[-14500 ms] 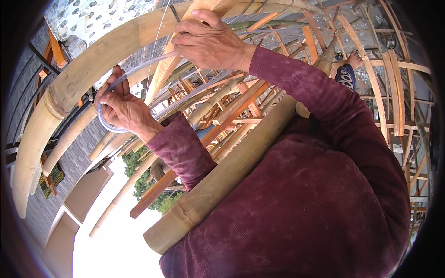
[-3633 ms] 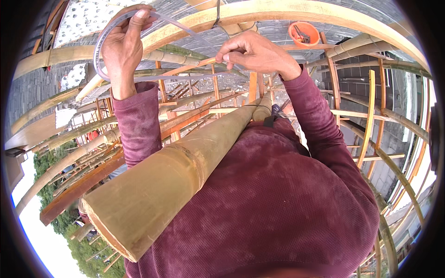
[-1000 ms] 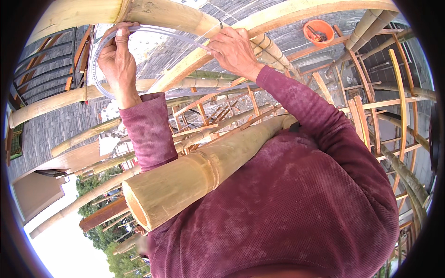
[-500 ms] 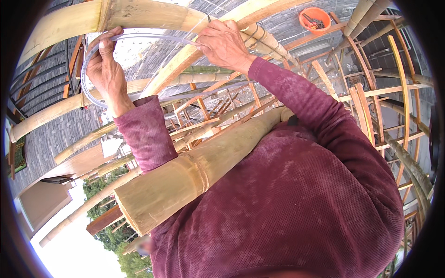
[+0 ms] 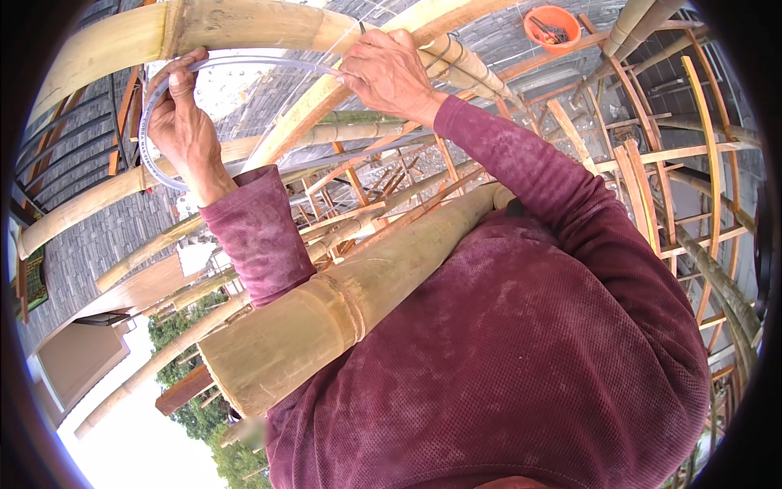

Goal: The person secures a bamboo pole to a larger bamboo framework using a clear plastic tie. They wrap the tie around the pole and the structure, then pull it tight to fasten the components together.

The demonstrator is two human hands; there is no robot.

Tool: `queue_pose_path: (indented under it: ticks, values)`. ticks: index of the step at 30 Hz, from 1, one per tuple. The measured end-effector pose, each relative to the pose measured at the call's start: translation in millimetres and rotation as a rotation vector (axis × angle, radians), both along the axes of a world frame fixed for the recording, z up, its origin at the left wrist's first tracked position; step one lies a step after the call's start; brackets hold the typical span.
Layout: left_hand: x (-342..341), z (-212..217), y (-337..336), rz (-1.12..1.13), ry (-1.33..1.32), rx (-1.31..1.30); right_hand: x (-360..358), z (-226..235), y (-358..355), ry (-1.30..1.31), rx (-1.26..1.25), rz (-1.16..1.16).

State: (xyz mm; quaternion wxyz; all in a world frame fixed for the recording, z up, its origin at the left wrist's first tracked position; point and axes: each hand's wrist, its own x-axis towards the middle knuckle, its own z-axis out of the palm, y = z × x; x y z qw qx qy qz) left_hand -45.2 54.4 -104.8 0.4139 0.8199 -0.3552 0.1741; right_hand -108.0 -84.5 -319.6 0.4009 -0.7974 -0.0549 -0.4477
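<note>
A clear plastic hose (image 5: 252,62) with dark print along it bends in a loop between my two raised hands. My left hand (image 5: 189,134) has its fingers closed on the loop's left side, under a thick bamboo pole (image 5: 261,24). Farther right, my right hand (image 5: 391,77) pinches the hose's end beside that pole and a sawn wooden beam (image 5: 297,126). A thin dark tip pokes up above its knuckles; I cannot make out what it belongs to. Another thick bamboo pole (image 5: 281,346), cut at its near end, runs slantwise across my chest under my left forearm.
An orange bucket (image 5: 562,15) with tools inside stands at the upper right. Below and around me is a lattice of bamboo poles and timber strips (image 5: 713,163). Black metal railings (image 5: 73,151) are at the left, near a grey tiled surface (image 5: 77,244).
My right hand has shifted slightly left and up with the hose end. The left hand stays almost in place, still gripping the loop.
</note>
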Motion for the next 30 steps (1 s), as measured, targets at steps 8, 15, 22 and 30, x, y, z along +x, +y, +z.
queue_pose_path:
  ticks: [8, 15, 22, 30]
  values:
    - [-4.3, 3.5, 0.9, 0.013, -0.015, 0.026, 0.2, 2.0, 2.2, 0.003, 0.008, 0.013]
    - [-4.8, 1.7, 1.0, 0.031, -0.043, 0.05, 0.8, -0.5, 1.5, -0.006, -0.001, 0.0]
    - [-11.8, 1.0, 1.9, 0.013, -0.03, 0.012, 2.5, -0.9, 4.7, -0.016, -0.024, -0.005]
    - [-18.0, -17.4, 7.5, -0.012, 0.053, -0.099, 6.1, -8.0, 7.2, -0.031, -0.036, -0.03]
